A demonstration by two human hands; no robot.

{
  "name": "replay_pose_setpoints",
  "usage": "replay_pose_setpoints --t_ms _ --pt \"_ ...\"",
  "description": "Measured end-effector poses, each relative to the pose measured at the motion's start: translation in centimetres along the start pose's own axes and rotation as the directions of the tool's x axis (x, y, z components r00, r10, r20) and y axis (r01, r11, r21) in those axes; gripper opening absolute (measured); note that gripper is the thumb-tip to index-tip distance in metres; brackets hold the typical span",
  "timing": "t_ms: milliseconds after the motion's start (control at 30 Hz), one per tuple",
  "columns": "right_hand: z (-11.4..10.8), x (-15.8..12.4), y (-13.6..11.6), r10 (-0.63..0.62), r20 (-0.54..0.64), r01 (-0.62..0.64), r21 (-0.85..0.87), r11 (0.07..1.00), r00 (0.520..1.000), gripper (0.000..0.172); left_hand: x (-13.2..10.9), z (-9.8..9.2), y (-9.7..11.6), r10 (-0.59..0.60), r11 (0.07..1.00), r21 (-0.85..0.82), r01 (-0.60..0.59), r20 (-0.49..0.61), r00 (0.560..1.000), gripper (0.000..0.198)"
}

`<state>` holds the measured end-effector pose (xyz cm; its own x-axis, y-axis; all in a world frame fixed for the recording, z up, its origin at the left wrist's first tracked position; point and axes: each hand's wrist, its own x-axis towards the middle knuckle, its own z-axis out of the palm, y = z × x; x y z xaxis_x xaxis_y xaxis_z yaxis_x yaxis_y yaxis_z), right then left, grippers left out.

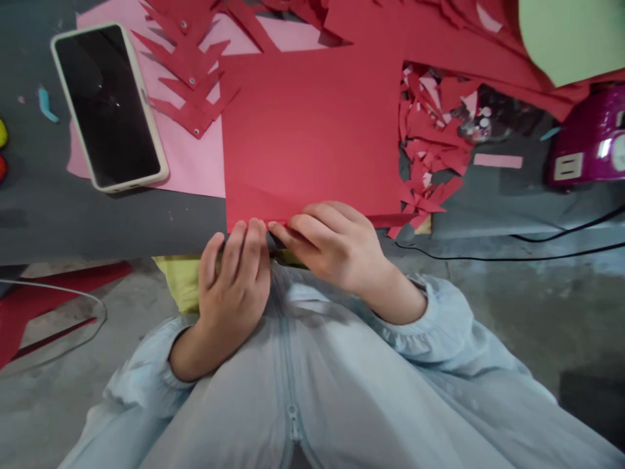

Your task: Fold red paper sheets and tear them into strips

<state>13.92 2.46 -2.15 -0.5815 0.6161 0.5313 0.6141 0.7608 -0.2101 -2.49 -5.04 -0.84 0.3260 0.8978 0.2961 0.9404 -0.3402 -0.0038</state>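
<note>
A large red sheet of paper (312, 130) lies flat, its near edge along the table's front edge. A narrow strip of that edge looks folded up on the right side. My left hand (234, 280) rests its stretched fingers on the sheet's near left edge, fingertips on the paper; its thumb is hidden. Beside it, my right hand (336, 244) has its fingers bent and pressed together on the same edge, near the middle. The two hands nearly touch.
Left are a phone (110, 107), pink paper (188, 166) and zigzag red cut-outs (190, 81). Red scraps (430, 143) lie right of the sheet, with more red paper (469, 45) behind. A purple device (588, 140) and black cables (469, 258) are at far right.
</note>
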Motion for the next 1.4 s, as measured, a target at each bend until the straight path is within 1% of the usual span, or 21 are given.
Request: replay_pose_setpoints --t_ms 100,233,267,333,433,533,700,867,967,1033,1133,1233,1400 --pt "-0.8 -0.5 0.8 -0.053 0.031 0.054 -0.031 0.998 0.998 0.007 0.2 0.5 -0.3 0.015 1.000 -0.004 -0.015 -0.015 1.000 0.043" --pt "-2.5 -1.5 2.3 -0.197 0.064 0.203 -0.117 0.972 0.978 0.014 0.4 0.7 -0.4 0.044 0.999 0.015 -0.044 0.000 0.999 0.043" --pt "-2.9 -1.7 2.7 -0.214 0.070 0.222 -0.135 0.966 0.974 0.015 0.5 0.6 -0.4 0.040 0.999 0.015 -0.040 0.007 0.999 0.042" --pt "-3.5 -2.2 3.3 -0.227 0.064 0.234 -0.175 0.956 0.972 0.015 0.7 0.5 -0.2 0.046 0.998 0.033 -0.046 0.012 0.999 0.041" --pt "-4.0 -2.9 4.1 -0.220 0.022 0.220 -0.207 0.953 0.975 0.011 0.9 0.5 0.0 0.078 0.992 0.099 -0.077 0.000 0.997 0.040" --pt "-4.1 -3.5 4.6 -0.215 -0.010 0.210 -0.179 0.961 0.977 0.012 0.9 0.6 0.1 0.083 0.990 0.115 -0.083 0.007 0.997 0.044" --pt "-4.0 -3.7 4.7 -0.201 -0.003 0.197 -0.170 0.966 0.980 0.013 0.8 0.6 0.1 0.065 0.993 0.095 -0.065 0.003 0.998 0.048" --pt "-4.4 -3.4 4.8 -0.215 0.019 0.215 -0.177 0.960 0.976 0.010 1.2 0.0 0.2 0.084 0.993 0.075 -0.090 0.078 0.993 0.043" --pt "-4.6 -3.3 5.1 -0.244 0.048 0.248 -0.179 0.952 0.969 0.008 1.7 0.0 0.6 0.120 0.992 0.023 -0.121 0.054 0.991 0.040" --pt "-4.5 -3.5 5.2 -0.252 0.058 0.259 -0.179 0.949 0.966 0.010 1.9 0.1 0.9 0.160 0.986 0.038 -0.161 0.030 0.987 0.038" --pt "-4.1 -3.9 5.5 -0.244 0.008 0.242 -0.142 0.960 0.970 0.011 2.2 0.2 1.1 0.196 0.976 0.094 -0.198 0.026 0.980 0.036" --pt "-3.6 -4.2 5.6 -0.260 -0.061 0.252 -0.115 0.961 0.964 0.013 2.3 0.1 1.0 0.205 0.973 0.097 -0.207 0.033 0.978 0.035" --pt "-3.3 -4.2 5.8 -0.316 -0.107 0.299 -0.152 0.942 0.943 0.013 2.4 -0.1 0.9 0.224 0.968 0.107 -0.228 0.052 0.973 0.036"
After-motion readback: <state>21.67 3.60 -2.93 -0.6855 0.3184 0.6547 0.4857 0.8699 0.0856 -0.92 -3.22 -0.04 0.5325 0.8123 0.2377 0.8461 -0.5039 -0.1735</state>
